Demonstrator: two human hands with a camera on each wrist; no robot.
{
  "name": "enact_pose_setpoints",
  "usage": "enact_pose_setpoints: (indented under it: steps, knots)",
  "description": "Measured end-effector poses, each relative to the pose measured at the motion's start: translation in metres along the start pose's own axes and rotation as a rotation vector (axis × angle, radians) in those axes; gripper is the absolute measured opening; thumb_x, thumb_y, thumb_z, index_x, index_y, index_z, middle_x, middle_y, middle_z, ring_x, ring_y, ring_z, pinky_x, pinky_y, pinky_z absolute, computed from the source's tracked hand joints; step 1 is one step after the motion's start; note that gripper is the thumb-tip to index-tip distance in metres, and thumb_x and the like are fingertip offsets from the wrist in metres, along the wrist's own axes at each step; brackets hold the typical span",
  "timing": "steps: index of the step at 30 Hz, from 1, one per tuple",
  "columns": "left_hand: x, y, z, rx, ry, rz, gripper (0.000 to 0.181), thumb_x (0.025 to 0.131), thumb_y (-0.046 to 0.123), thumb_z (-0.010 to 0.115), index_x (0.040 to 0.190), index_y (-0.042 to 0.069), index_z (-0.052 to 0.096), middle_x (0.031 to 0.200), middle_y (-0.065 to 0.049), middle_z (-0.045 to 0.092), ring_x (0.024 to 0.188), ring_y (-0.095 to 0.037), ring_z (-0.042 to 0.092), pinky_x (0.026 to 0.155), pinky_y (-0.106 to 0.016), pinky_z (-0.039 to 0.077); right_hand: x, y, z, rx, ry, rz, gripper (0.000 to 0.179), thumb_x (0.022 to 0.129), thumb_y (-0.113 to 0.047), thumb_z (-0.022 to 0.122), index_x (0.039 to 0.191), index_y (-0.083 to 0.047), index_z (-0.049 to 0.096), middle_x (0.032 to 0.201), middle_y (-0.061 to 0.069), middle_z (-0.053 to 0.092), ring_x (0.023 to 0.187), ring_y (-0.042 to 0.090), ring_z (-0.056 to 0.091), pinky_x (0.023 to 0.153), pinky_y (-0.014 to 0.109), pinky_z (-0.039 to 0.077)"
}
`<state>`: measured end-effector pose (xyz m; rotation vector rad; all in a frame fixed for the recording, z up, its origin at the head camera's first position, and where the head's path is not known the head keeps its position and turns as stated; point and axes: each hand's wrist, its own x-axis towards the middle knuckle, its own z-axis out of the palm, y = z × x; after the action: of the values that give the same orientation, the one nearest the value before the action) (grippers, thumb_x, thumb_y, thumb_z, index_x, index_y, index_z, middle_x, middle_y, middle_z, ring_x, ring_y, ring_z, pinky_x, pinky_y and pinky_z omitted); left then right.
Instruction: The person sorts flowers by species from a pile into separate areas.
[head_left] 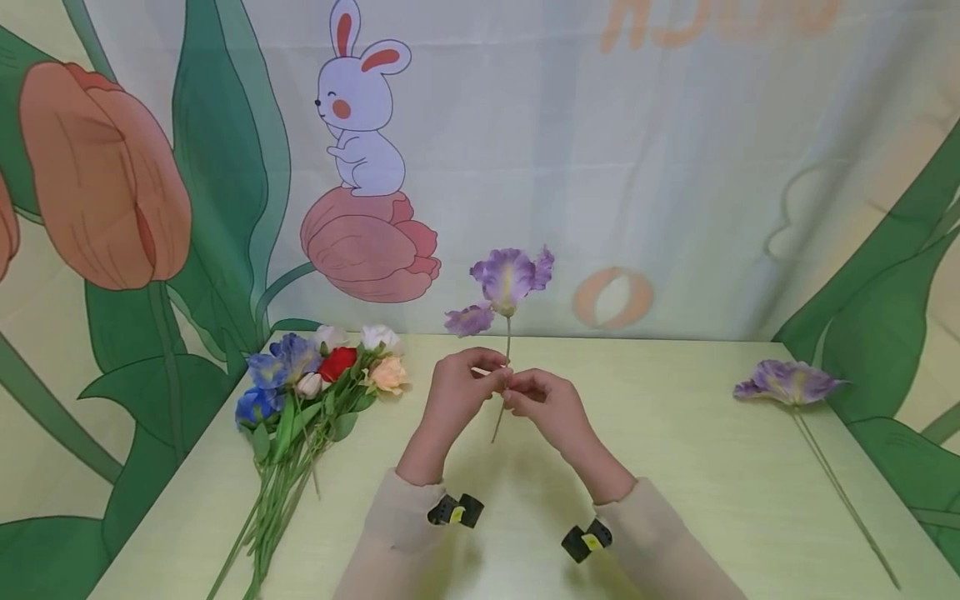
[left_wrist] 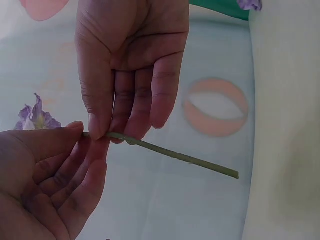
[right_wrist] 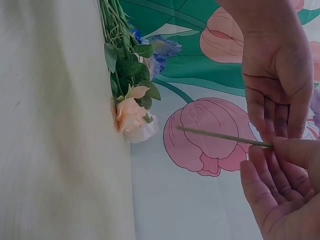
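Note:
A purple iris (head_left: pixel 507 279) with a thin green stem (left_wrist: pixel 185 159) stands nearly upright above the table, its ruffled bloom at the top. My left hand (head_left: pixel 463 390) pinches the stem below the bloom between thumb and fingers. Just under it, my right hand (head_left: pixel 551 408) pinches the same stem, the fingertips of both hands close together. The bare lower end of the stem sticks out below the hands. In the right wrist view, my right hand (right_wrist: pixel 287 190) is at the lower right and my left hand (right_wrist: pixel 280 75) comes in from above.
On the table's left lies a bunch of flowers (head_left: pixel 307 417) in blue, red, white and peach, stems toward me. Another purple iris (head_left: pixel 791 383) lies at the right, its long stem pointing toward me. A printed curtain (head_left: pixel 675 167) hangs behind the table (head_left: pixel 675 467).

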<state>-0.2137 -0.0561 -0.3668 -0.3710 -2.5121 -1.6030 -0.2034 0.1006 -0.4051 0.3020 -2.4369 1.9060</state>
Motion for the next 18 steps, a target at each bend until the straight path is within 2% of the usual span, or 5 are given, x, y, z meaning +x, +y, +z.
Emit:
enact_pose_setpoints:
  steps: [5,9,13,18]
  knots:
    - [0.001,-0.002,-0.005,0.061,-0.048,0.003,0.018,0.093,0.012,0.073,0.108,0.003,0.077,0.095,-0.015,0.078,0.081,-0.029,0.076,0.067,-0.027,0.057,-0.001,0.001,-0.008,-0.019,-0.001,-0.019,0.023,0.099,-0.007,0.065,0.115,0.008,0.069,0.109,0.027,0.073,0.087,0.013,0.074,0.08,0.028,0.063]
    - [0.0,-0.014,-0.019,0.145,-0.085,-0.007,0.02,0.094,0.015,0.073,0.11,0.004,0.076,0.095,-0.012,0.078,0.082,-0.029,0.074,0.068,-0.027,0.055,-0.004,0.008,-0.033,-0.086,0.025,-0.007,0.025,0.1,-0.008,0.065,0.117,0.009,0.068,0.106,0.026,0.073,0.083,0.009,0.071,0.077,0.026,0.063]
    - [-0.005,-0.036,-0.045,0.27,-0.086,-0.032,0.019,0.094,0.015,0.073,0.109,0.004,0.077,0.098,-0.012,0.078,0.085,-0.025,0.072,0.068,-0.03,0.056,-0.013,0.021,-0.072,-0.184,0.066,0.021,0.026,0.1,-0.009,0.064,0.119,0.01,0.066,0.106,0.026,0.073,0.081,0.003,0.069,0.074,0.022,0.062]
    - [-0.02,-0.069,-0.089,0.399,-0.062,-0.05,0.019,0.094,0.012,0.072,0.108,-0.001,0.076,0.099,-0.018,0.077,0.089,-0.031,0.072,0.074,-0.04,0.059,-0.031,0.04,-0.126,-0.337,0.114,0.077,0.03,0.102,-0.011,0.062,0.123,0.011,0.064,0.106,0.025,0.073,0.08,-0.001,0.067,0.072,0.019,0.06]
